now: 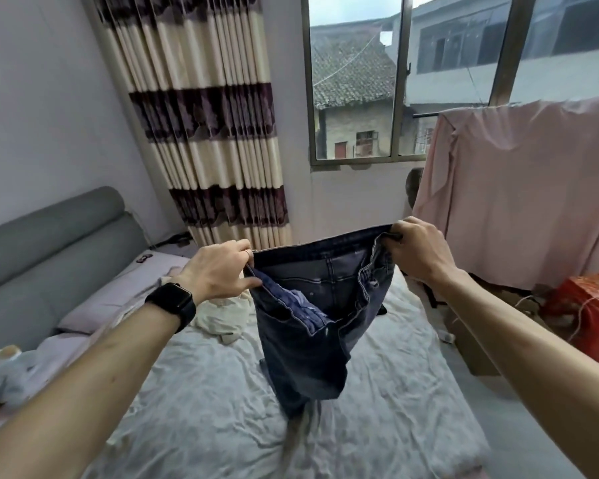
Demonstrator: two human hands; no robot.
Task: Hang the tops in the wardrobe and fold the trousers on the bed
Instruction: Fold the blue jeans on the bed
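A pair of dark blue jeans (312, 326) hangs in the air above the bed (222, 392), held up by its waistband. My left hand (222, 271) pinches the left end of the waistband; it wears a black watch at the wrist. My right hand (415, 250) grips the right end, fingers curled over the band. The waist is stretched open between both hands, and the legs dangle down, their blurred ends near the sheet. A cream garment (222, 316) lies crumpled on the bed behind the jeans.
A grey padded headboard (49, 243) and pillow (111, 299) are at left, with light blue clothing (4, 378) near the left edge. A pink cloth (526, 188) drapes over a rail at right, with a red stool (592, 305) and cardboard box (471, 344) below. Striped curtain (204, 115) and window lie ahead.
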